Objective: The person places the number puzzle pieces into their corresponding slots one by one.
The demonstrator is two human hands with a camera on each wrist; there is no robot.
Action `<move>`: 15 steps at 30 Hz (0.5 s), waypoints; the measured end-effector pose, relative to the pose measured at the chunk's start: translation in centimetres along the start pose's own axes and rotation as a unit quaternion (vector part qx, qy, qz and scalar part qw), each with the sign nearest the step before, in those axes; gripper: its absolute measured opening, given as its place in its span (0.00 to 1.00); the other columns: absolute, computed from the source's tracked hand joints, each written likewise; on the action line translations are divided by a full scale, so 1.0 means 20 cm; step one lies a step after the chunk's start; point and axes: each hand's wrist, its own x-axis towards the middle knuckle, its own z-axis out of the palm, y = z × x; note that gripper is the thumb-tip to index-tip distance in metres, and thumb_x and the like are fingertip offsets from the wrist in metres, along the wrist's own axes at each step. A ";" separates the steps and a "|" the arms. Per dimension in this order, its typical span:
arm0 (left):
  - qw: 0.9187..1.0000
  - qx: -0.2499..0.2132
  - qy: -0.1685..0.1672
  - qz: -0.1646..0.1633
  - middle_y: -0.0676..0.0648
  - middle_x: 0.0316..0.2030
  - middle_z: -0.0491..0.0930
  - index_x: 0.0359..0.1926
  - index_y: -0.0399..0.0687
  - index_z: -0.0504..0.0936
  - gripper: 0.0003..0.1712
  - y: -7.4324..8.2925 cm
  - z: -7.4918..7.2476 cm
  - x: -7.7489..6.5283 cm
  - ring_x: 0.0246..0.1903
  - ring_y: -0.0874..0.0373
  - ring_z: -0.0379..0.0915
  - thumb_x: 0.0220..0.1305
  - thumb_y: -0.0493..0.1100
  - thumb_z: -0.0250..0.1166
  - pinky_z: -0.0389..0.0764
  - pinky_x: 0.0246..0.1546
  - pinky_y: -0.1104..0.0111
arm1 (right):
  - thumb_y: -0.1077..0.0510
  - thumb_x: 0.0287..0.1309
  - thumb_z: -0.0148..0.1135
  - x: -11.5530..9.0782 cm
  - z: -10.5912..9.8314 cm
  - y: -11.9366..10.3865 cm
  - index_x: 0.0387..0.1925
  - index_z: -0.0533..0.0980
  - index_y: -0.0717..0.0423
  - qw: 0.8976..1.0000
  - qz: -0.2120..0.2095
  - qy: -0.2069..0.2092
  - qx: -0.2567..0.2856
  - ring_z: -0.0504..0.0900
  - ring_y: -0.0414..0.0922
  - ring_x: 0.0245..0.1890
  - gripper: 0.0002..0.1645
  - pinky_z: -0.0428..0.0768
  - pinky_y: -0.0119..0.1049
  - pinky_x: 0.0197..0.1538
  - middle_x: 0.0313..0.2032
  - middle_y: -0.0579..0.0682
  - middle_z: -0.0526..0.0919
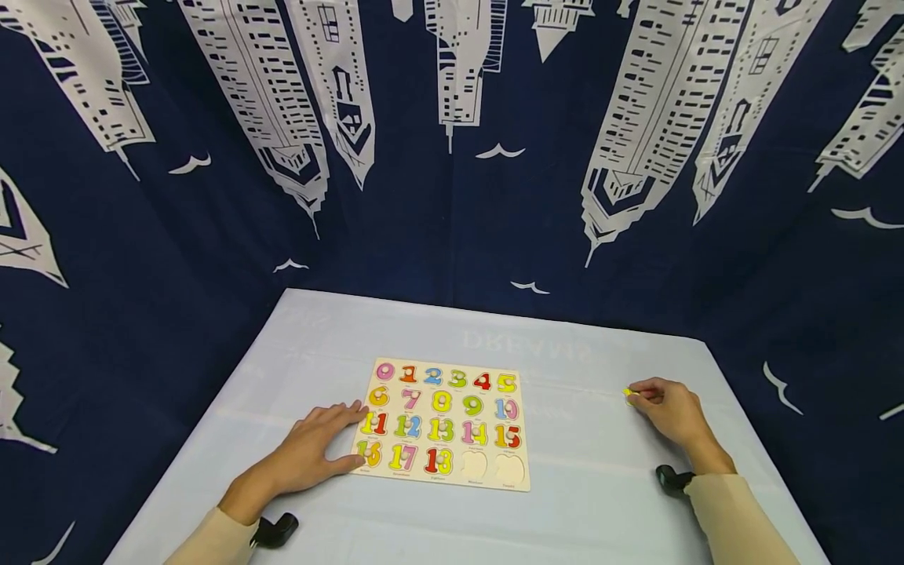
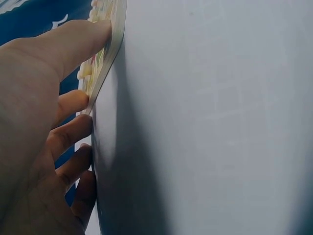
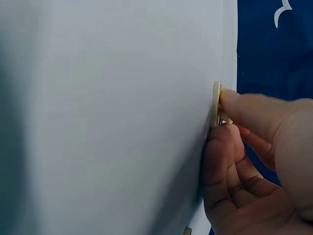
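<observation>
A wooden number puzzle board (image 1: 452, 483) lies on the white table, with colourful number pieces in most of its recesses. Two recesses at the bottom right, one of them the corner recess (image 1: 510, 469), are bare. My left hand (image 1: 311, 447) rests at the board's left edge, thumb and fingertips touching it, fingers extended; the left wrist view shows the thumb (image 2: 83, 44) on the edge. Well right of the board, my right hand (image 1: 671, 412) pinches a small yellow puzzle piece (image 1: 628, 395). Side-on, this wooden piece (image 3: 215, 104) stands between thumb and fingers; its number is hidden.
The white tabletop (image 1: 579, 518) extends around the board. Dark blue cloth (image 1: 452, 220) with white building prints hangs behind and beside it. A small wooden bit (image 3: 188, 230) shows at the bottom of the right wrist view. Dark wrist devices (image 1: 277, 530) sit under both wrists.
</observation>
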 end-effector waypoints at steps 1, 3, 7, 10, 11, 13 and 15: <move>1.000 0.001 0.000 0.000 0.47 0.89 0.70 0.87 0.61 0.76 0.49 0.00 0.00 0.00 0.84 0.37 0.69 0.72 0.69 0.79 0.75 0.76 0.31 | 0.56 0.77 0.78 0.00 0.00 0.00 0.53 0.92 0.61 1.000 0.003 0.002 -0.001 0.86 0.34 0.35 0.13 0.81 0.27 0.37 0.41 0.55 0.97; 1.000 0.003 0.001 0.000 0.47 0.89 0.70 0.87 0.62 0.76 0.49 0.00 0.01 0.00 0.84 0.37 0.69 0.72 0.69 0.79 0.75 0.75 0.32 | 0.55 0.78 0.78 0.00 0.00 0.00 0.51 0.93 0.60 1.000 0.010 0.006 -0.003 0.86 0.36 0.36 0.12 0.80 0.28 0.37 0.40 0.54 0.97; 1.000 0.004 0.001 -0.002 0.47 0.89 0.70 0.87 0.62 0.76 0.49 0.00 0.01 0.00 0.84 0.37 0.69 0.72 0.70 0.79 0.75 0.75 0.33 | 0.54 0.78 0.78 -0.01 0.01 -0.02 0.48 0.94 0.60 1.000 0.018 0.018 -0.005 0.88 0.40 0.37 0.12 0.80 0.29 0.37 0.39 0.54 0.98; 1.000 0.002 -0.001 -0.005 0.47 0.90 0.70 0.87 0.62 0.76 0.49 0.00 0.01 0.00 0.84 0.37 0.68 0.72 0.69 0.80 0.75 0.75 0.32 | 0.54 0.78 0.78 -0.03 0.02 -0.05 0.48 0.94 0.60 0.999 0.019 0.027 -0.001 0.89 0.39 0.37 0.12 0.80 0.29 0.37 0.39 0.54 0.98; 1.000 0.003 -0.002 -0.006 0.47 0.90 0.70 0.87 0.62 0.76 0.49 0.00 0.01 0.00 0.84 0.37 0.68 0.72 0.70 0.80 0.75 0.76 0.32 | 0.54 0.78 0.78 -0.04 0.02 -0.06 0.48 0.94 0.60 0.999 0.018 0.029 0.001 0.89 0.39 0.37 0.12 0.80 0.28 0.37 0.40 0.55 0.98; 1.000 0.003 -0.002 -0.007 0.47 0.90 0.70 0.87 0.62 0.76 0.49 0.00 0.01 0.00 0.84 0.37 0.68 0.71 0.69 0.80 0.74 0.76 0.31 | 0.54 0.78 0.78 -0.05 0.03 -0.09 0.49 0.94 0.60 0.999 0.014 0.032 0.007 0.88 0.36 0.37 0.11 0.80 0.27 0.37 0.40 0.55 0.98; 1.000 0.004 -0.001 -0.008 0.47 0.90 0.70 0.87 0.62 0.76 0.49 0.00 0.01 0.00 0.84 0.37 0.68 0.71 0.69 0.80 0.74 0.76 0.30 | 0.56 0.78 0.78 -0.06 0.05 -0.13 0.49 0.93 0.60 0.999 0.004 0.033 0.013 0.88 0.34 0.36 0.10 0.81 0.26 0.37 0.41 0.55 0.98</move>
